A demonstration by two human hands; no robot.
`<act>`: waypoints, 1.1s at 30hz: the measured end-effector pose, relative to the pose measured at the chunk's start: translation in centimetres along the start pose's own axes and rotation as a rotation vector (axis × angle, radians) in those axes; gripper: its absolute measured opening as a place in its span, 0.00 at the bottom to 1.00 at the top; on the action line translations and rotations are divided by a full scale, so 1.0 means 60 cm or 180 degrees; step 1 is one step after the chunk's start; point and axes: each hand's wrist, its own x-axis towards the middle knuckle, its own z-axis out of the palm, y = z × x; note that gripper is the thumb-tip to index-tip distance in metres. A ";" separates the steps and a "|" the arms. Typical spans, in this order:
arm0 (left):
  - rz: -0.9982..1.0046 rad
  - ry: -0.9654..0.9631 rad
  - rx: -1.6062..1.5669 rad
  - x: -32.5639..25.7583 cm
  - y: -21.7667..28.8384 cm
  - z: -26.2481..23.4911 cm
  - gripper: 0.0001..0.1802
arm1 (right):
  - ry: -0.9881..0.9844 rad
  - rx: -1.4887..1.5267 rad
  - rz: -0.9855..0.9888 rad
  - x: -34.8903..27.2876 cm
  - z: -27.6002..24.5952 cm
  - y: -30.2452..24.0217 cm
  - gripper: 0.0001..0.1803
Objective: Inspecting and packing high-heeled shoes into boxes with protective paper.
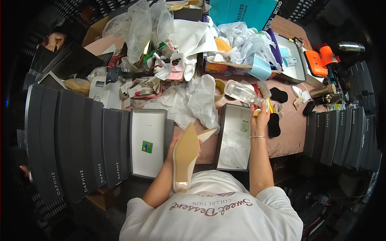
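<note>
My left hand (173, 143) is closed around a pointed-toe heeled shoe (185, 154), its tan sole facing up and its toe pointing away from me. Behind it, a second pale pointed piece (206, 135), perhaps the other shoe, sticks out to the right. My right hand (260, 119) reaches forward over the right side of the table, fingers closed at the narrow end of a clear plastic bottle (240, 91), which lies tilted toward the hand. Something small and pale (256, 113) shows in the palm, too small to name. An open box (220, 154) with white tissue inside stands between my arms.
A box lid or tray (155, 120) with a green sticker stands left. Dark shoe boxes (68, 140) line both sides. Crumpled white paper (202, 98), black insoles (274, 125), a brush (263, 89), and a carton of plastic bags (241, 70) crowd the table. An orange tool (315, 63) sits far right.
</note>
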 end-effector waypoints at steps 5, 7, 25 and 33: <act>-0.0187 0.0165 -0.0143 -0.014 0.005 0.065 0.37 | -0.0987 -0.1390 -0.1317 -0.039 0.107 -0.009 0.22; -0.0128 -0.0057 -0.0098 -0.024 0.000 0.054 0.38 | -0.1620 -0.3005 -0.3258 -0.030 0.138 0.007 0.24; -0.0267 -0.0188 0.0519 0.000 -0.049 0.093 0.29 | -0.4018 -0.3634 -0.2860 -0.393 0.018 -0.088 0.07; -0.0575 -0.0189 0.0985 0.018 -0.077 0.154 0.27 | -0.3243 -0.3834 -0.2990 -0.418 -0.030 -0.113 0.08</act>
